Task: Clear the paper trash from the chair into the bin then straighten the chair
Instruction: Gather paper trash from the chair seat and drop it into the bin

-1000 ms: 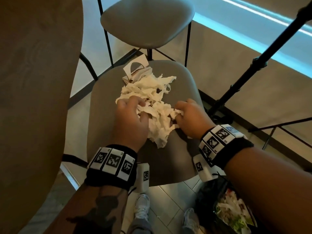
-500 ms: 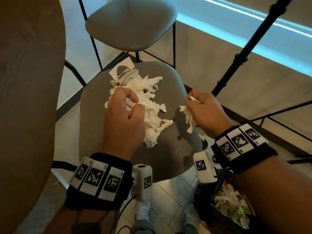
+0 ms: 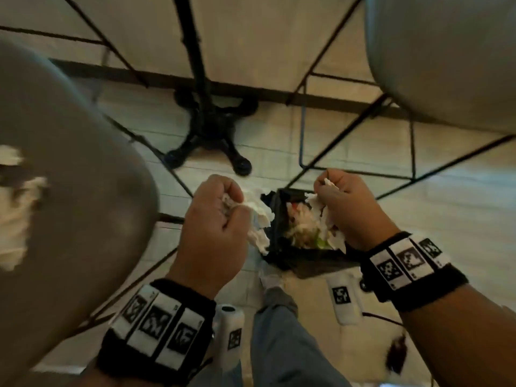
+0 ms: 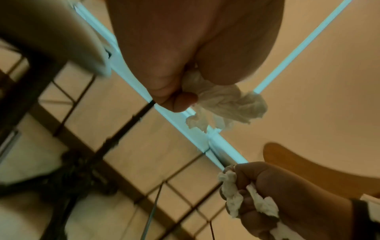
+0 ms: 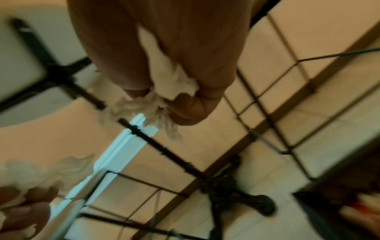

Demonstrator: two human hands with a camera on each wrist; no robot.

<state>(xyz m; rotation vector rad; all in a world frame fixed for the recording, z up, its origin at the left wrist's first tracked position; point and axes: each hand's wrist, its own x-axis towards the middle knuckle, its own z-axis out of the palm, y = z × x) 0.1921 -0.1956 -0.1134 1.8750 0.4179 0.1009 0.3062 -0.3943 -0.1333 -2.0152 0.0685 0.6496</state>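
My left hand (image 3: pixel 223 216) grips a wad of white paper scraps (image 3: pixel 258 219) and hangs just left of the black-lined bin (image 3: pixel 282 258). My right hand (image 3: pixel 343 208) grips another bunch of paper scraps (image 3: pixel 321 216) right over the bin's open top, which holds mixed trash. The left wrist view shows crumpled paper (image 4: pixel 224 104) sticking out of my fist; the right wrist view shows paper (image 5: pixel 164 84) squeezed between my curled fingers. The grey chair seat (image 3: pixel 83 205) fills the left of the head view, with some white paper (image 3: pixel 14 219) still lying on it.
A black cast-iron table base (image 3: pixel 212 127) stands on the tiled floor behind the bin. A second grey chair seat (image 3: pixel 446 57) is at the upper right, with thin black chair legs (image 3: pixel 301 129) crossing the floor. My legs and shoe (image 3: pixel 270 277) are below the bin.
Both hands lifted fistfuls of paper off the chair seat and swung right and down to the bin. The head view turned from the chair toward the floor and bin.
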